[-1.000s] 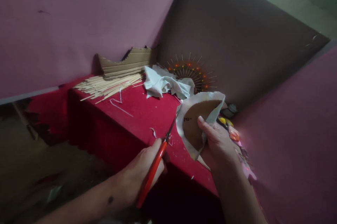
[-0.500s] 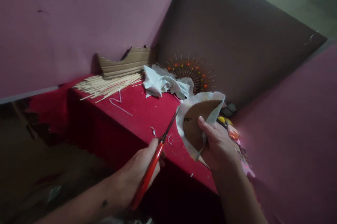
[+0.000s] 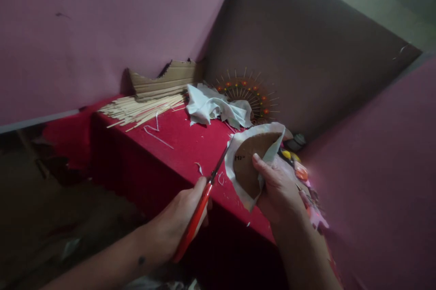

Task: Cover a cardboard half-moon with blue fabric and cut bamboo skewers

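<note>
My left hand point(image 3: 185, 212) is closed around the red handles of a pair of scissors point(image 3: 199, 212), blades pointing up and away. Their tips meet the left edge of a pale cloth point(image 3: 230, 162). This cloth borders a rounded piece of brown cardboard point(image 3: 248, 162) with dark handwriting on it. My right hand point(image 3: 277, 185) grips the cardboard and cloth from the right, thumb on top, and a flap of cloth is folded over near the thumb. The fingers beneath the piece are hidden.
A red-covered table point(image 3: 184, 144) carries thin wooden sticks point(image 3: 143, 108), torn corrugated cardboard point(image 3: 166, 78) and crumpled pale cloth point(image 3: 218, 106). Behind stands a half-round decoration point(image 3: 243, 92) with radiating sticks. Colourful packets point(image 3: 301, 171) lie along the right side, against the wall.
The cardboard and cloth have shifted slightly left and down with my right hand, towards the scissors. The scissors stay at the cloth's left edge.
</note>
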A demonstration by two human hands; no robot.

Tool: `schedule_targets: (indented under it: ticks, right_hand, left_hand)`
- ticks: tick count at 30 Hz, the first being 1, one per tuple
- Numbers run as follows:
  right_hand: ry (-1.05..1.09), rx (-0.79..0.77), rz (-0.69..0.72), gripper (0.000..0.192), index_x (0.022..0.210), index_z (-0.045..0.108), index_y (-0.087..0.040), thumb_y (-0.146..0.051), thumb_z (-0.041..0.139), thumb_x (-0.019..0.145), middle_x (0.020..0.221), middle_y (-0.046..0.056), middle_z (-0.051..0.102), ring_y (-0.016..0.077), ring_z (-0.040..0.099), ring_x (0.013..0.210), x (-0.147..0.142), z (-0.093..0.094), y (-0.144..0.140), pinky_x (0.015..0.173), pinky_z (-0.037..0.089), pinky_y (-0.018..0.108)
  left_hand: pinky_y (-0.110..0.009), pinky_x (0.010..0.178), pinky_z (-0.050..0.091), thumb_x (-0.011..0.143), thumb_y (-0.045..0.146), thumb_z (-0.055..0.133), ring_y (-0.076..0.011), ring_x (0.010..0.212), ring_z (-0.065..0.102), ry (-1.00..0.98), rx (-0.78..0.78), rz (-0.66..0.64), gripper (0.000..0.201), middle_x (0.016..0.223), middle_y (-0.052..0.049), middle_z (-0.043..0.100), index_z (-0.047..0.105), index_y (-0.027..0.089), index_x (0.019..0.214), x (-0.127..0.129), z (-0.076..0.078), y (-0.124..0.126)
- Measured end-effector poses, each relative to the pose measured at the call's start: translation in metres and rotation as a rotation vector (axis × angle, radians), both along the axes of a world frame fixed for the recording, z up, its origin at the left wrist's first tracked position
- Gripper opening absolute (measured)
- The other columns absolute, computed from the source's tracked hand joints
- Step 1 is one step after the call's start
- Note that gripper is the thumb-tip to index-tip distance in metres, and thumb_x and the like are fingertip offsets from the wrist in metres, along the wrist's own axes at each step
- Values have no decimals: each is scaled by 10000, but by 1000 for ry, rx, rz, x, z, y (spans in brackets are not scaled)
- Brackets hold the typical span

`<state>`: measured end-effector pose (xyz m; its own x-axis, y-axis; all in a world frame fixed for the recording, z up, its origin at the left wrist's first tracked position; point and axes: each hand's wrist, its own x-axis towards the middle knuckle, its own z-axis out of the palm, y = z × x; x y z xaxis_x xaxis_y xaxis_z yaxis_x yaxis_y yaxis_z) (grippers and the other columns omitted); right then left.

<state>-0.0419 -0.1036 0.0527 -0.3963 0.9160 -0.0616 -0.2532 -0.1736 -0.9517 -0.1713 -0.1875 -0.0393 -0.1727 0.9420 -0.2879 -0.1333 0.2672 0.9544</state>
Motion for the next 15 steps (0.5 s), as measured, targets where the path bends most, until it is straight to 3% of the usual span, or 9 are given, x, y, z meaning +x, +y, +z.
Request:
schedule_targets:
  ticks: [4,9,12,15]
  right_hand:
    - [4,-20,0,244,947,699,-185,-267,744,721,836,49,748,240,690,887,1,1,1,842,559,411]
    - [-9,19,15,214,917,710,-197,-278,746,722,812,46,748,242,696,864,3,4,2,843,558,424]
    - [-40,45,35,228,906,715,-197,-294,759,705,804,48,747,250,696,869,3,7,3,845,555,431]
    - [-79,55,58,255,897,717,-194,-317,775,681,809,55,746,265,694,882,5,9,5,849,549,438]
  left_hand:
    - [-196,351,282,791,391,492,-86,286,367,-6,-102,-54,276,351,44,478,497,197,595,-2,12,-3]
    - [-197,356,263,777,429,527,-85,295,368,23,-98,-62,329,323,42,441,476,197,550,-7,20,-10]
    - [-202,373,287,807,442,474,-86,315,376,68,-95,-92,334,361,27,468,493,191,586,-9,12,-13]
    - [-223,440,393,799,397,465,-118,430,513,111,38,-107,235,534,-4,589,533,183,732,-12,-3,-14]
